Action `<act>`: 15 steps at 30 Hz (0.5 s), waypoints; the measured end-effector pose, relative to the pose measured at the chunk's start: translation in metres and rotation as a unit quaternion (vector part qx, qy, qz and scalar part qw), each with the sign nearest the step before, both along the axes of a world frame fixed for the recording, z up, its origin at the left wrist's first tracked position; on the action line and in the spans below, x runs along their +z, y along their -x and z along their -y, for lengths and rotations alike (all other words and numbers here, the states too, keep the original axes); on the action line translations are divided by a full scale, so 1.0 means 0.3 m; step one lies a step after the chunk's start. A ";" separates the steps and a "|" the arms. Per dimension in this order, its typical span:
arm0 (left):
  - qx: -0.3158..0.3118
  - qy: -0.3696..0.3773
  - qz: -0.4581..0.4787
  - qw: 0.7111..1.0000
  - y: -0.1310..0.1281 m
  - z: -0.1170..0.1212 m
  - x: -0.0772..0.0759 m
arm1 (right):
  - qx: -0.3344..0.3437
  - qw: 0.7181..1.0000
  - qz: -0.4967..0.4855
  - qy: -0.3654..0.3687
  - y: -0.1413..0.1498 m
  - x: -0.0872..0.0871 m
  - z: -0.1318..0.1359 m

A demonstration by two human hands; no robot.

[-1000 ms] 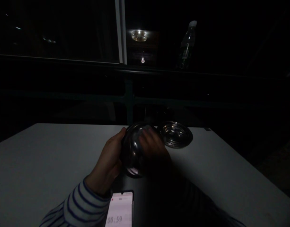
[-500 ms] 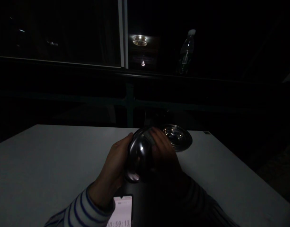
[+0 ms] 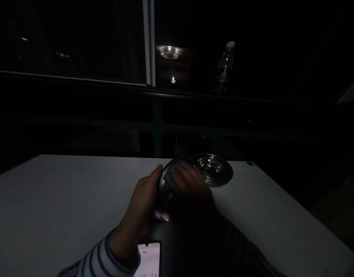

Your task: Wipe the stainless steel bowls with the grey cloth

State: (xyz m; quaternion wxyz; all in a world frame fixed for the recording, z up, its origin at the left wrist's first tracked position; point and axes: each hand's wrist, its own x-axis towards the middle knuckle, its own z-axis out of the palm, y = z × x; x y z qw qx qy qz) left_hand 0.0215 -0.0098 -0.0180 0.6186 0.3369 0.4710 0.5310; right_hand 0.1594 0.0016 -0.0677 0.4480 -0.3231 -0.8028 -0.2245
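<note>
A shiny metal bowl (image 3: 164,188) is held up over the table, tilted with its rounded outside facing me. My left hand (image 3: 142,202) grips its left rim, thumb at the upper edge. Across the bowl's outer surface lies my right hand (image 3: 195,188), blurred and in deep shadow. Its bent fingers press a greyish piece, apparently a cloth (image 3: 176,169), against the metal; most of that piece is hidden. Behind my right hand stands a stack of metal bowls (image 3: 220,180), open side up.
A phone (image 3: 149,257) with a lit timer screen lies on the white table (image 3: 78,200) below my wrists. Beyond the far edge are a dark window with a pale frame (image 3: 149,42) and a plastic bottle (image 3: 224,69) on the ledge. The room is very dark.
My right hand has shifted about over the bowl's outside, rubbing it. The held bowl has moved slightly right and turned a little in my left hand. The view has tilted up slightly.
</note>
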 end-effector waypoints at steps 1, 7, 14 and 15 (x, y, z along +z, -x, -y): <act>-0.002 0.002 -0.006 1.000 -0.002 0.003 0.000 | -0.005 0.999 -0.039 0.033 -0.020 0.014 -0.011; -0.019 -0.010 0.043 0.999 -0.002 0.000 0.008 | -0.016 0.974 -0.182 0.137 -0.069 0.043 -0.048; 0.011 0.046 0.135 0.990 -0.001 -0.017 0.014 | 0.027 0.998 0.047 -0.014 0.040 0.001 0.035; 0.015 0.043 0.134 0.990 0.000 -0.019 0.014 | 0.035 0.997 0.068 -0.018 0.042 0.002 0.037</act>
